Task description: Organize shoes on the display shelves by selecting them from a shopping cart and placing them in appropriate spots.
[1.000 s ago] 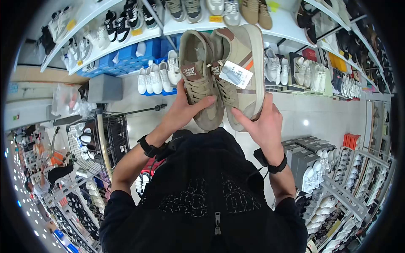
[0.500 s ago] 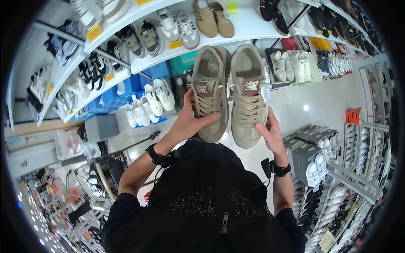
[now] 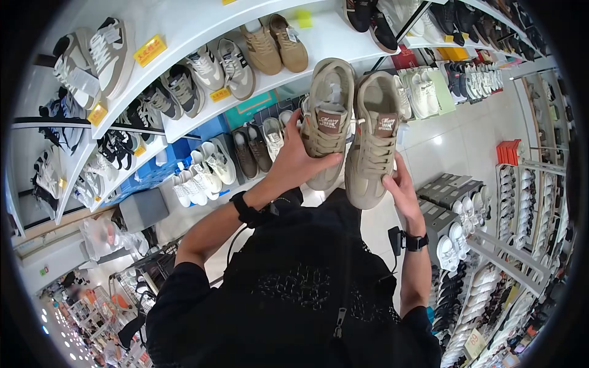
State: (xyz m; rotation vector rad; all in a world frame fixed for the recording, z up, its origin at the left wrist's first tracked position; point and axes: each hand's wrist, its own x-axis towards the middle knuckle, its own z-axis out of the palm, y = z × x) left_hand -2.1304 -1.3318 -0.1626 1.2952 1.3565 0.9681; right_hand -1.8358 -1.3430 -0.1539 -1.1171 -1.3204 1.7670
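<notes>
Two beige lace-up sneakers with brown tongue labels are held up in front of my body, side by side, toes pointing toward me. My left hand (image 3: 300,161) grips the left sneaker (image 3: 327,138), its thumb across the laces and the fingers around the outer side. On the right sneaker (image 3: 371,147), my right hand (image 3: 405,190) is closed at the toe end, thumb on top near the front. The two shoes touch or overlap slightly along their inner sides. Both wrists wear black straps with small devices.
White curved shelves (image 3: 202,113) with shoe pairs and yellow price tags run along the front and left. Beneath them stand white sneakers (image 3: 218,161) and a grey box (image 3: 142,202). At right are stacked grey shoeboxes (image 3: 438,211), an orange-red box (image 3: 508,152) and dense shoe racks.
My view has shifted, so the shelves appear lower and further left. Both sneakers have moved right in view and tilted; the left one now sits higher than the right.
</notes>
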